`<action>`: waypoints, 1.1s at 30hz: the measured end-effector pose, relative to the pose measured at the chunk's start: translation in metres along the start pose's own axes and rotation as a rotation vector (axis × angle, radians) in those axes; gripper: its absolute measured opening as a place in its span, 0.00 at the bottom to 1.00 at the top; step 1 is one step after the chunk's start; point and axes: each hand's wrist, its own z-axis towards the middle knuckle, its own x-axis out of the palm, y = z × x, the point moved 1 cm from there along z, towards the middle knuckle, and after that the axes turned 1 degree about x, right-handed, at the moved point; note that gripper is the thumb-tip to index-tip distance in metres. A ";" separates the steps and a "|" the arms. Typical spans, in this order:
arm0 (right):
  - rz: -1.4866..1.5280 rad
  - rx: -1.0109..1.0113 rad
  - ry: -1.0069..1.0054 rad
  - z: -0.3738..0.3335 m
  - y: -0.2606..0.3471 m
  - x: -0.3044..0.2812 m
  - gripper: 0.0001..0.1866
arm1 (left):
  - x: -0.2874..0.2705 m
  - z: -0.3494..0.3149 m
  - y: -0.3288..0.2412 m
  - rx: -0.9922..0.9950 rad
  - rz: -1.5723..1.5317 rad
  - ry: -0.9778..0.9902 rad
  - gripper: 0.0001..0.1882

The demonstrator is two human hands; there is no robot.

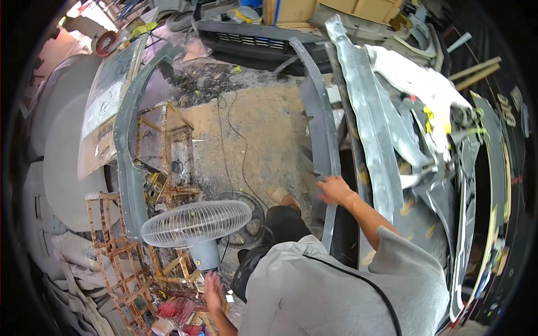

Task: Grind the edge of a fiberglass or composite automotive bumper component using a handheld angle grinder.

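Right hand on a grey bumper strip, left hand by a fan

The right hand (335,190) rests half-curled on the grey bumper strip (320,129) leaning among stacked panels; it could slide and topple. The left hand (213,291), open, hovers beneath the white fan (196,223), which might tip.

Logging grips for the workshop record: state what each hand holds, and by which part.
The right hand grips the long grey curved plastic bumper strip by its lower edge. The left hand holds nothing, open just below the white fan.
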 end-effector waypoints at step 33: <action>0.063 -0.303 0.236 0.099 -0.037 0.040 0.13 | 0.103 -0.088 0.029 -0.052 0.049 -0.104 0.38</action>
